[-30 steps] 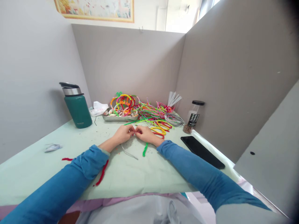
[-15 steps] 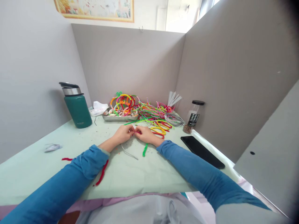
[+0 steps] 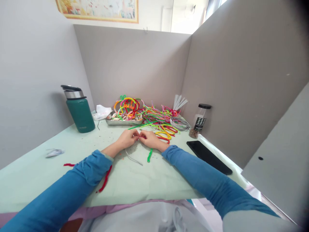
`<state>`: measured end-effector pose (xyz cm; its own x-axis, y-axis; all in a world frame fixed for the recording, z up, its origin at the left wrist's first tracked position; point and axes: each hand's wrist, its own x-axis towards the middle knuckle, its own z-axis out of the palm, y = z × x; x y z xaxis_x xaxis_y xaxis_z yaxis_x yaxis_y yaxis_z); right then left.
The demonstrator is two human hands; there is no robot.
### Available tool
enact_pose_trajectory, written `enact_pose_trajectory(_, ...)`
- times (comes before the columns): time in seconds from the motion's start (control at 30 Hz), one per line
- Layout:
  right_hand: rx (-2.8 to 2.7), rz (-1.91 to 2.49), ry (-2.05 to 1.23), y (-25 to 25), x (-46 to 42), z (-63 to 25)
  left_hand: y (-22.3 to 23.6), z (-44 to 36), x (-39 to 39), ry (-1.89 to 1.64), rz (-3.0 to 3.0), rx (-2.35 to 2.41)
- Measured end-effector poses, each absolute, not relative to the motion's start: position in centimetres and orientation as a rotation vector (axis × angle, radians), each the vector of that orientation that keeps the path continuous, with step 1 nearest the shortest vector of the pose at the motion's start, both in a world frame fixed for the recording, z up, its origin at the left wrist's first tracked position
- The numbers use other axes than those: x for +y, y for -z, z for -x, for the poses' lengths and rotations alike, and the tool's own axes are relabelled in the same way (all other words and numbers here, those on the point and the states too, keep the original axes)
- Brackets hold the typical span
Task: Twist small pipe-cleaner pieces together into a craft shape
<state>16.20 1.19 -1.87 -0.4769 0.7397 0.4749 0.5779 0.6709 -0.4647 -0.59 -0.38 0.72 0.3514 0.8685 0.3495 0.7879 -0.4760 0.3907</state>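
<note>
My left hand (image 3: 128, 138) and my right hand (image 3: 149, 139) meet over the middle of the table, thumbs and fingertips pinched together. Between the fingertips shows a bit of red pipe cleaner (image 3: 139, 137), mostly covered by the fingers. A short green pipe cleaner (image 3: 150, 155) lies just below my right wrist. Below my left hand rests a thin grey strand (image 3: 133, 158). A red pipe cleaner (image 3: 105, 181) pokes out from under my left sleeve, and another red end (image 3: 69, 165) shows on its far side. Yellow and red bent pipe cleaners (image 3: 165, 134) lie beside my right hand.
Behind my hands stand a metal tray (image 3: 124, 122) with colourful loops and a heap of pipe cleaners (image 3: 156, 114). A coil of grey wire (image 3: 180, 123), a jar (image 3: 200, 121) and a black phone (image 3: 209, 157) are on the right. At left stands a green bottle (image 3: 80, 114).
My fingertips shift slightly around the red pipe cleaner; more of it showed half a second ago than now. Both arms and everything on the table stay in place.
</note>
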Motion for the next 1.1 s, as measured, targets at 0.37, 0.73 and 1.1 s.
enact_pose_trajectory(0.37, -2.217, 1.032, -0.345, 1.73, 1.08, -16.17, -0.63, 0.64, -0.3, -0.796, -2.439, 1.505)
enact_pose_trajectory(0.73, -2.219, 1.029, -0.348, 1.69, 1.02, -16.18, -0.62, 0.66, -0.27, -0.77, -2.437, 1.513)
enact_pose_trajectory(1.1, -2.23, 1.031, -0.324, 1.67, 0.96, -16.17, -0.51, 0.76, -0.16, -0.765, -2.438, 1.516)
